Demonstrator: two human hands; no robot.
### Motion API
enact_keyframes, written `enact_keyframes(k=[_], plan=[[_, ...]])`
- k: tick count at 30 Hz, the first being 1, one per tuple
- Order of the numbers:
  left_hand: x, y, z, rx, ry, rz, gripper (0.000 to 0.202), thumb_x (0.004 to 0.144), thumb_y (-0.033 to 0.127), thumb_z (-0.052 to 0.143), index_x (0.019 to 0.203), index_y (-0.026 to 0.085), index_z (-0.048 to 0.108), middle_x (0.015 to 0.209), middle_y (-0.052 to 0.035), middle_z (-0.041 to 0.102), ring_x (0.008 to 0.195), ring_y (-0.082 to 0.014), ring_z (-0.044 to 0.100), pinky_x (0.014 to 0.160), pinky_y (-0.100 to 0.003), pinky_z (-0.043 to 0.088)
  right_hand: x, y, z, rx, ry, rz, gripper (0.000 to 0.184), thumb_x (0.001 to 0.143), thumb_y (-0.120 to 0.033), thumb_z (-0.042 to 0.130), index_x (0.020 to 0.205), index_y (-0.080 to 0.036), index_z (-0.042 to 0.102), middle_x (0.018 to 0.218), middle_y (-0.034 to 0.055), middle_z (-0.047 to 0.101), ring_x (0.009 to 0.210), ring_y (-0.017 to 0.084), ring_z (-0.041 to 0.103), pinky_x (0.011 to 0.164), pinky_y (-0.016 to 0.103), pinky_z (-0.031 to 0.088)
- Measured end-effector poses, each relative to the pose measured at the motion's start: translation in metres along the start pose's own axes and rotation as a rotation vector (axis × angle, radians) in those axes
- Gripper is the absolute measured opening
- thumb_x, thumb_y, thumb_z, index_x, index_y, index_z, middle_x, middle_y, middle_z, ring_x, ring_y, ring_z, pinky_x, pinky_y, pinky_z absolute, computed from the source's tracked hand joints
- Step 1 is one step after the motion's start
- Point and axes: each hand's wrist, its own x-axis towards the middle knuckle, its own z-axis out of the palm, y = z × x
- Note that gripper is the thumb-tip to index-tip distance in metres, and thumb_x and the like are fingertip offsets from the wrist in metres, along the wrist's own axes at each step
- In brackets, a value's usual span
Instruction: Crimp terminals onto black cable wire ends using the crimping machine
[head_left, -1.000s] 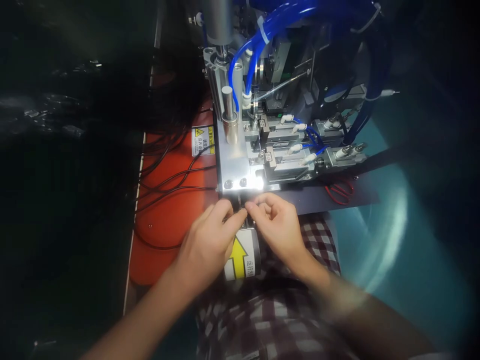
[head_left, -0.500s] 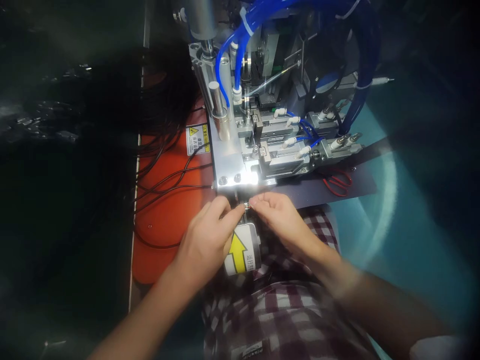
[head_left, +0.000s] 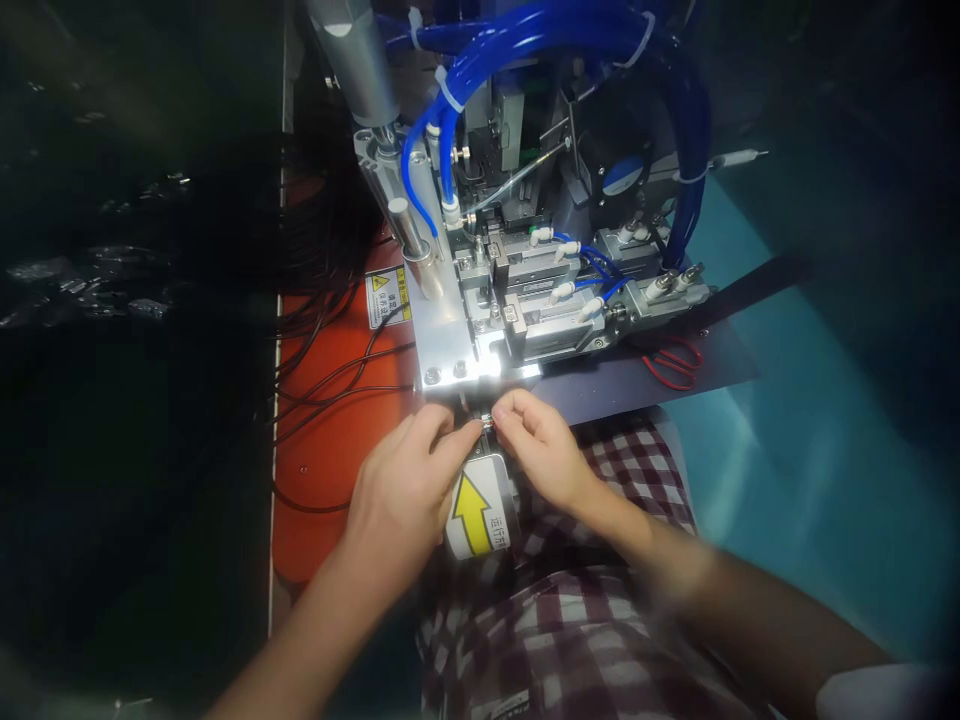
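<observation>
Both my hands meet at the front edge of a metal machine (head_left: 450, 345) with pneumatic cylinders. Between my fingertips lies a small shiny metal part (head_left: 487, 422), too small to name. My left hand (head_left: 409, 470) is closed, thumb and index finger pinched at the part's left side. From the right, my right hand (head_left: 540, 445) pinches at the same spot with thumb and forefinger. Just below them is a cylindrical housing (head_left: 480, 510) bearing a white label with a yellow arrow, partly covered by my left hand.
Blue air tubes (head_left: 690, 200) arch over the machine. Red-handled scissors or pliers (head_left: 671, 362) lie on the dark plate to the right. Black cables (head_left: 337, 390) cross the orange surface (head_left: 315, 520) at left. Clear plastic bags (head_left: 97, 280) show at far left.
The view has shifted, so the machine's upper part sits further left and a little lower. My hands stay together at the same small part, their pinches almost unchanged.
</observation>
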Motion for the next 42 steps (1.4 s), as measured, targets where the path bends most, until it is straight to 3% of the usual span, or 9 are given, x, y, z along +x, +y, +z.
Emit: enact_keyframes(k=[9,12,21,27,30,36,39,42], plan=[[-0.005,-0.01,0.008,-0.127,0.011,-0.015,0.034,0.087,0.003,0.042,0.108,0.016,0.065,0.094,-0.0075,0.059,0.085,-0.0162,0.06,0.07,-0.027,0.054,0.002,0.004,-0.002,-0.068,0.028,-0.122,0.024,0.093,-0.031,0.046,0.072,-0.021,0.045,0.06,-0.0053,0.038,0.055,0.011,0.037,0.052,0.025,0.031],[-0.004,-0.011,0.008,-0.144,0.019,-0.006,0.032,0.088,0.004,0.042,0.107,0.014,0.066,0.093,-0.0081,0.059,0.084,-0.016,0.059,0.069,-0.027,0.053,0.003,0.003,-0.001,-0.078,0.03,-0.125,0.023,0.093,-0.03,0.047,0.072,-0.021,0.046,0.06,-0.0052,0.038,0.054,0.011,0.037,0.052,0.025,0.031],[-0.006,-0.007,0.006,-0.079,-0.011,-0.065,0.032,0.087,0.007,0.046,0.108,0.015,0.069,0.087,-0.0074,0.055,0.079,-0.017,0.056,0.062,-0.027,0.05,0.002,0.006,-0.005,0.251,-0.083,0.107,0.03,0.092,-0.044,0.046,0.074,-0.02,0.047,0.054,-0.008,0.041,0.046,0.008,0.032,0.045,0.023,0.027],[-0.005,-0.01,0.007,-0.208,0.026,-0.109,0.028,0.087,0.006,0.048,0.104,0.017,0.067,0.088,-0.0047,0.059,0.08,-0.0155,0.057,0.067,-0.026,0.05,-0.001,0.006,-0.008,0.248,-0.06,0.109,0.031,0.095,-0.044,0.041,0.081,-0.019,0.052,0.059,-0.0062,0.046,0.048,0.008,0.038,0.048,0.023,0.033],[-0.005,-0.009,0.004,-0.168,0.005,-0.091,0.027,0.088,0.006,0.047,0.104,0.014,0.066,0.09,-0.0064,0.061,0.081,-0.0163,0.058,0.067,-0.027,0.05,0.0,0.002,-0.008,0.221,-0.069,0.099,0.025,0.093,-0.038,0.047,0.078,-0.019,0.051,0.06,-0.0059,0.046,0.05,0.008,0.039,0.049,0.023,0.032],[0.0,-0.002,-0.006,0.111,-0.027,-0.057,0.032,0.087,0.007,0.044,0.102,0.014,0.071,0.082,-0.009,0.059,0.077,-0.0216,0.055,0.054,-0.028,0.044,0.002,0.002,-0.01,0.192,-0.07,0.122,0.019,0.089,-0.033,0.055,0.077,-0.018,0.052,0.059,-0.0063,0.043,0.05,0.009,0.037,0.047,0.024,0.03],[0.001,-0.001,-0.006,0.097,-0.022,-0.04,0.033,0.086,0.006,0.043,0.1,0.011,0.072,0.079,-0.0095,0.059,0.076,-0.0215,0.055,0.058,-0.031,0.048,0.002,0.003,-0.009,0.176,-0.098,0.104,0.026,0.093,-0.037,0.048,0.075,-0.019,0.05,0.062,-0.0042,0.049,0.051,0.009,0.042,0.049,0.024,0.033],[0.001,-0.003,-0.004,0.048,-0.018,-0.027,0.033,0.086,0.004,0.042,0.1,0.009,0.072,0.082,-0.0105,0.061,0.078,-0.0216,0.057,0.064,-0.033,0.051,0.002,0.003,-0.004,0.159,-0.057,0.061,0.028,0.093,-0.037,0.048,0.072,-0.02,0.047,0.06,-0.0052,0.044,0.052,0.009,0.039,0.048,0.024,0.031]])
